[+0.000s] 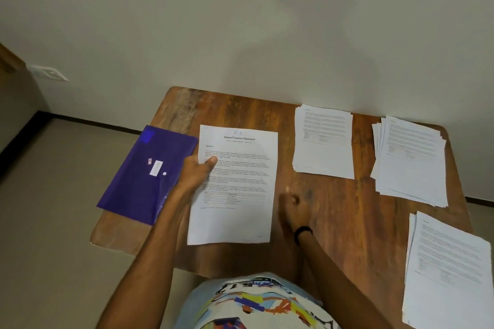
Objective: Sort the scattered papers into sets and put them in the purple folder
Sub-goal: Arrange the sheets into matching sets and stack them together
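Note:
The purple folder (149,173) lies shut on the table's left part, overhanging the left edge. Right beside it is a paper set (238,211) topped by a page headed "Sample Financial Statement". My left hand (196,171) grips this set at its left edge, thumb on top of the page. My right hand (292,205) is blurred over bare wood just right of the set, fingers loosely curled and holding nothing. Three more paper stacks lie on the table: one at the back middle (323,141), one at the back right (411,160), one at the near right (449,272).
The wooden table (334,200) stands against a pale wall. Floor lies to the left, below the folder's overhang. A black band is on my right wrist (303,232).

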The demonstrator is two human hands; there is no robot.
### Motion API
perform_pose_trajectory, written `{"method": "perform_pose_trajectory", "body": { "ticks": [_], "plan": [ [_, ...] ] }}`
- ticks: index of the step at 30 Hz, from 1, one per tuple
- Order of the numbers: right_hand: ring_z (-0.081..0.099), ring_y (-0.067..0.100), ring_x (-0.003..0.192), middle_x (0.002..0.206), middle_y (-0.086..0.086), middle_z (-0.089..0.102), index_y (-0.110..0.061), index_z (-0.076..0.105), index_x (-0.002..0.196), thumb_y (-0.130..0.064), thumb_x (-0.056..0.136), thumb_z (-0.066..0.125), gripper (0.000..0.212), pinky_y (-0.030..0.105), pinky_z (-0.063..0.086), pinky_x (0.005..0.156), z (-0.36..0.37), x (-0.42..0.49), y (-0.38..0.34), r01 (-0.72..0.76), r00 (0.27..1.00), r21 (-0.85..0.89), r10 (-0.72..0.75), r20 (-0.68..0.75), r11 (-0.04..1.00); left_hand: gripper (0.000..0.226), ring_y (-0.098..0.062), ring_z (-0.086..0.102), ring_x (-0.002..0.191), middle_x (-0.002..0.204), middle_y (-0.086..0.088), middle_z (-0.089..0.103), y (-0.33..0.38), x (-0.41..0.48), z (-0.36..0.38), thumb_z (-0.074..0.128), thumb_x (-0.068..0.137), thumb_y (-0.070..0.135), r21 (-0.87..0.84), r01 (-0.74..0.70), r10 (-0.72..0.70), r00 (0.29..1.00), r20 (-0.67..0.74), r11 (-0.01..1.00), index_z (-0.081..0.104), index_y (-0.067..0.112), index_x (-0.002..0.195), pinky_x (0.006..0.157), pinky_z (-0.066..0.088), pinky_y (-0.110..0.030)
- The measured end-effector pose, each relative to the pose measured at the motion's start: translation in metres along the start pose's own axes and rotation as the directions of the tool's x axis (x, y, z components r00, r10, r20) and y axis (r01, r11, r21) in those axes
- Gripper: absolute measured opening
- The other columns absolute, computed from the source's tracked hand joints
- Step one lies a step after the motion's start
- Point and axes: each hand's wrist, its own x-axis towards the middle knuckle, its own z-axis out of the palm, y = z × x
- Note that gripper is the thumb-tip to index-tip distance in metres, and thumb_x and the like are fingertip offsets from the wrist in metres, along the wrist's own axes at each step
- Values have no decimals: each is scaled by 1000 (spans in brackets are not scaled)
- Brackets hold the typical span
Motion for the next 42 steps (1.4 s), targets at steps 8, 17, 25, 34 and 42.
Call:
{"method": "perform_pose_trajectory", "body": {
  "ticks": [8, 17, 25, 34, 42],
  "plan": [
    [70, 22, 108, 122, 1, 71, -20, 64, 123, -24, 93, 70, 31, 49, 57, 94, 28, -18, -84, 138, 867, 226, -228, 444, 964, 19, -22, 75, 87, 101, -2, 76, 24, 60, -18, 70, 93, 20, -57, 105, -102, 993, 52, 993, 69, 14, 111, 65, 59, -33],
    [61, 18, 108, 120, -3, 64, -14, 58, 130, -10, 100, 58, 31, 30, 50, 92, 99, 72, -144, 134, 987, 162, -147, 66, 978, 38, -23, 64, 104, 118, -10, 65, 5, 176, -29, 63, 87, -11, 236, 15, -50, 988, 144, 972, 58, 3, 123, 75, 53, -26],
    [63, 26, 109, 125, 10, 65, -7, 53, 131, -6, 89, 60, 43, 32, 52, 91, 170, 187, -156, 28, 995, -122, -40, -92, 992, 59, -30, 56, 118, 130, -13, 56, -38, 291, -11, 65, 87, 4, 613, -111, 37, 990, 132, 782, 40, 7, 142, 92, 52, -38],
    [48, 16, 93, 114, 14, 58, -4, 52, 127, 12, 85, 54, 45, 21, 43, 78, 199, 189, -152, 127, 966, -405, -206, -158, 906, 92, -38, 16, 146, 160, -20, 8, -99, 273, 9, 62, 91, 53, 931, -202, -43, 973, 225, 305, 11, 18, 158, 117, 28, -49],
    [53, 30, 115, 130, 19, 51, -9, 38, 144, -9, 93, 61, 56, 35, 51, 91, 213, 179, -152, 46, 959, -556, -193, -208, 830, 79, -35, 24, 143, 162, -18, 10, -103, 266, 17, 60, 96, 29, 927, -210, -7, 975, 223, 311, 13, 15, 157, 114, 36, -47]
  ]
}}
